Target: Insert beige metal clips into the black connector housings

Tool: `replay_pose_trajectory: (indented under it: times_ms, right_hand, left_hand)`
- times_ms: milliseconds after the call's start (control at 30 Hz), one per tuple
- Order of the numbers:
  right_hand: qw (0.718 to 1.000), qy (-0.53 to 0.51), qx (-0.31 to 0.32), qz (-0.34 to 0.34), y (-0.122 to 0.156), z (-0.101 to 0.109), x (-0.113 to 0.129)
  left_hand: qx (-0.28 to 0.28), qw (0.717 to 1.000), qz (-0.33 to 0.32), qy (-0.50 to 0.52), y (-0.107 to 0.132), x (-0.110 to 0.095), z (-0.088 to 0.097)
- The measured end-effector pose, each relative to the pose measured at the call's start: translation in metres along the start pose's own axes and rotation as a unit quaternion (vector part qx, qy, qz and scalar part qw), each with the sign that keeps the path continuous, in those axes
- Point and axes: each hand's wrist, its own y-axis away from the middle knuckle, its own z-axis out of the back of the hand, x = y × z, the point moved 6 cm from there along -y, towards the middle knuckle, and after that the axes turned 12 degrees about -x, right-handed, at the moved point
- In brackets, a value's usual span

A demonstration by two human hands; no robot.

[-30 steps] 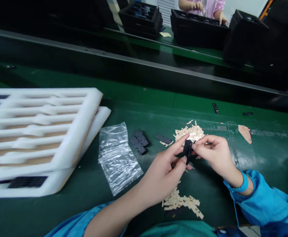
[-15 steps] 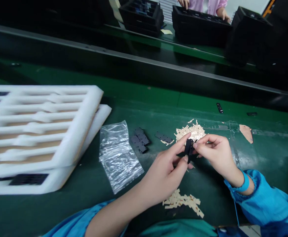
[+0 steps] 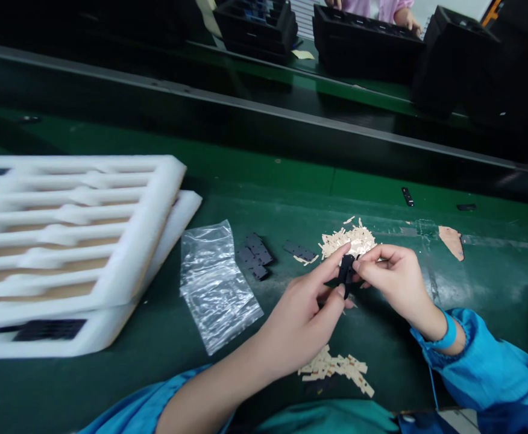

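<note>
A small black plastic part (image 3: 346, 269) is gripped upright between the thumb and fingers of my left hand (image 3: 307, 313). At its right edge, my right hand (image 3: 393, 274) is closed in a pinch; whatever its fingertips hold is too small and hidden to make out. Just behind the hands lies a heap of small cream-coloured strips (image 3: 348, 238). A second pile of flat cream pieces (image 3: 336, 369) rests on the green table near my body. Several loose black parts (image 3: 255, 254) lie left of my hands, and another black part (image 3: 299, 249) sits beside the heap.
A clear plastic bag (image 3: 219, 286) lies left of my left forearm. White foam trays (image 3: 155, 241) are stacked at the far left. Farther right are a brown scrap (image 3: 451, 242) and two black pieces, one small and oblong (image 3: 407, 196). Beyond the dark rail (image 3: 264, 108), another person's hand touches black bins (image 3: 367, 45).
The view has shifted very slightly. Both hands stay in nearly the same place around the black part, with no clear change of hold. The other person's hands moved a little.
</note>
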Motion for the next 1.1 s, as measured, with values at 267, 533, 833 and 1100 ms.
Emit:
replay_pose_trajectory:
  times_ms: [267, 533, 833, 1100]
  right_hand:
    - [0.999, 0.02, 0.019, -0.02, 0.0008, -0.002, 0.006]
    - [0.998, 0.043, 0.016, -0.042, 0.0006, -0.0008, 0.0045]
    - [0.998, 0.043, 0.016, -0.039, 0.0022, -0.0017, 0.0068]
    - [0.999, 0.043, 0.025, -0.02, 0.002, -0.0021, 0.0057]
  left_hand:
    - [-0.002, 1.0, -0.002, -0.004, -0.0005, 0.0007, 0.0011]
    - [0.001, 1.0, 0.007, -0.006, 0.0011, -0.001, 0.0017]
    - [0.008, 1.0, 0.01, -0.022, 0.0022, 0.0006, 0.003]
    - [0.007, 0.999, 0.014, -0.028, 0.0003, 0.0012, 0.0038]
